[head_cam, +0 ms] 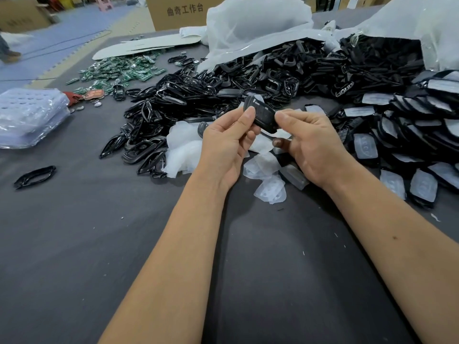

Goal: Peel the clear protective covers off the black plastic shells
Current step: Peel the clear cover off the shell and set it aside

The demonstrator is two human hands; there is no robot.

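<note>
Both forearms reach up from the bottom edge over a dark grey table, the largest thing in view. Beyond the hands, from 11 to 2 o'clock, sprawls a huge heap of black plastic shells and frames, spilling from white plastic bags. At 3 o'clock lies a stack of black shells still wearing clear covers. At 9 o'clock sits a pile of clear blister trays, and at 10 to 11 o'clock a scatter of green circuit boards. A cardboard box with printed characters stands at 12 o'clock past the table's far edge. Just under and around the hands lies a loose pile of peeled clear covers. A lone black frame lies well apart at 8 o'clock. The left hand pinches one black shell between thumb and curled fingers, held above the table at centre. The right hand pinches the same shell's right end, its fingers curled.
</note>
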